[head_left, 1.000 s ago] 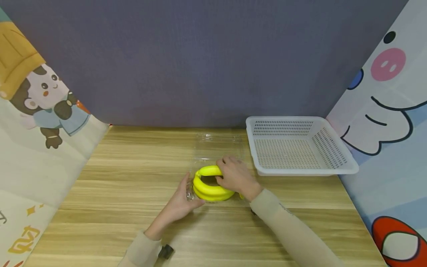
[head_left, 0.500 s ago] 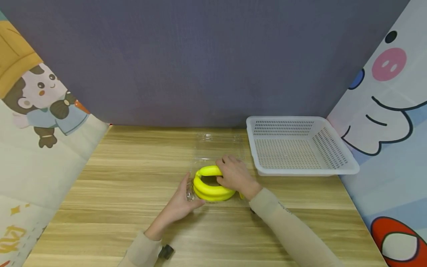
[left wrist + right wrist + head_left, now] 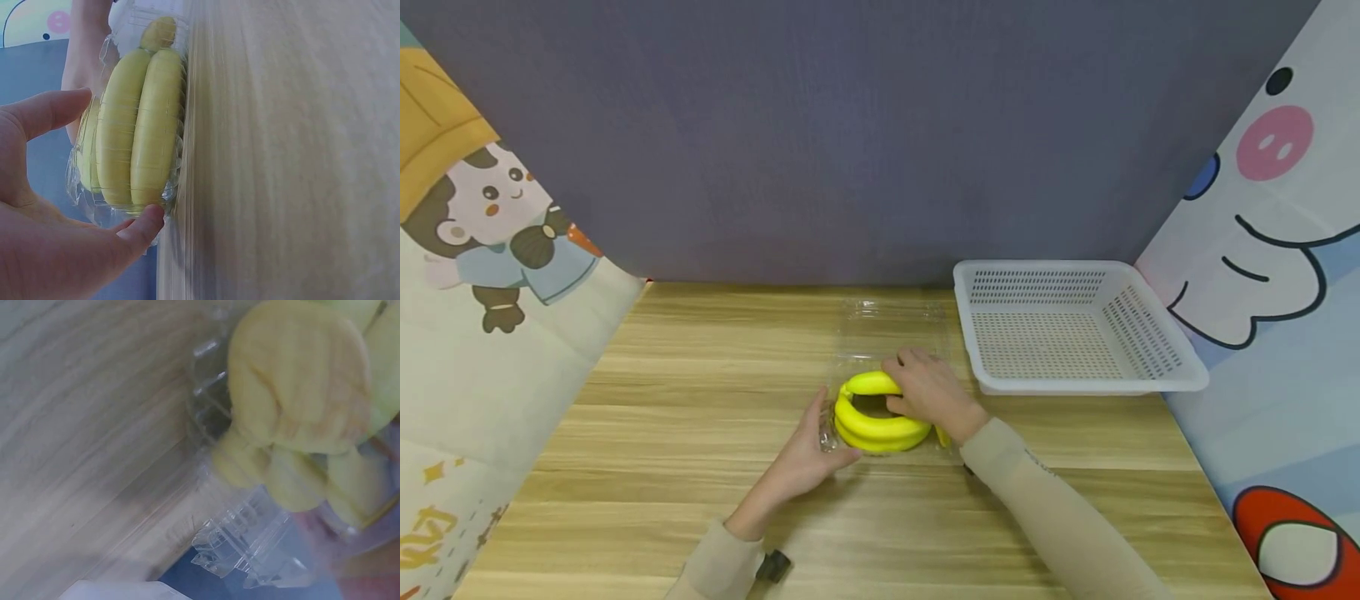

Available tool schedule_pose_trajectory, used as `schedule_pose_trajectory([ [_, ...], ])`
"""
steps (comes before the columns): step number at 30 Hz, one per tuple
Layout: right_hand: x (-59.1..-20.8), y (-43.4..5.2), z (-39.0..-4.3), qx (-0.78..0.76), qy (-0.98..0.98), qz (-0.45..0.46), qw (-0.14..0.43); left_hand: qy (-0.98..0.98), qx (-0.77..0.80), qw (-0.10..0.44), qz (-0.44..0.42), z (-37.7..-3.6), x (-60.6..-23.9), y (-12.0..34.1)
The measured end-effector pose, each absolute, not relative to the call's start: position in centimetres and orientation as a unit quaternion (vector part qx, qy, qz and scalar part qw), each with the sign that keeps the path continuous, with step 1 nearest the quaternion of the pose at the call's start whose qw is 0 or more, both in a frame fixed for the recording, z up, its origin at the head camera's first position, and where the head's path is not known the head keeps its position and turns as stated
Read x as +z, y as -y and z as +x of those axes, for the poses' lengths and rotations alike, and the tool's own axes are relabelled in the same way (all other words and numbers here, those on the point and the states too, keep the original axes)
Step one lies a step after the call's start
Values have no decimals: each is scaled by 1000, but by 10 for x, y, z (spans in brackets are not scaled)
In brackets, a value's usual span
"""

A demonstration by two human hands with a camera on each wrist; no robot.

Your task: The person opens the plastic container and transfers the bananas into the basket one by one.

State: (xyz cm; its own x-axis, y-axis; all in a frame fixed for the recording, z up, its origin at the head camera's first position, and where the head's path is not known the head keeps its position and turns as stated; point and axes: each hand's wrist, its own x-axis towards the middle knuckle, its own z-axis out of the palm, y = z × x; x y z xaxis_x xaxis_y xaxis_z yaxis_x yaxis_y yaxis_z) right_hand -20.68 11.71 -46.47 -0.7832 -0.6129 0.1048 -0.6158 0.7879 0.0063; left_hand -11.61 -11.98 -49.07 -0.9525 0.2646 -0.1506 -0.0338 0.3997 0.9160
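- Step, as I judge it: handling the bananas within the clear box. Seating or drawing out, I cannot tell.
- Position: bananas lie inside the box, about midway between the left and right edges of the surface. Lid is folded back toward the far edge; I'd keep it flat and out of the knuckles' way.
- Left hand: thumb and forefinger spread apart, touching the box's left end. I'd use this as a light brace only; the thin wall will probably flex if pushed.
- Right hand: fingers curled and clamped on the bananas' right end; fingertips partly hidden, right wrist view blurred.
- A yellow tip shows beneath the right wrist. I'd check its clearance against the right wall before any pressure.
- I'd shift the bananas as one, level, without twisting.
- White basket sits at the far right corner; I'd keep the elbow clear of it.
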Motion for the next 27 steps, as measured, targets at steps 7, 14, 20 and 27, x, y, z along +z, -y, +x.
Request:
schedule_pose_trajectory([
  [7,-465,-118,-210,4,944,328,38,-826,543,135,70,-115,-489,119],
  [14,-463,-118,-210,14,942,334,41,-822,547,137,72,-115,-490,120],
  [20,-458,-118,-210,14,939,339,59,-821,549,140,75,-114,-489,120],
  [27,-451,-118,-209,24,935,347,72,-824,543,140,76,-116,-490,120],
])
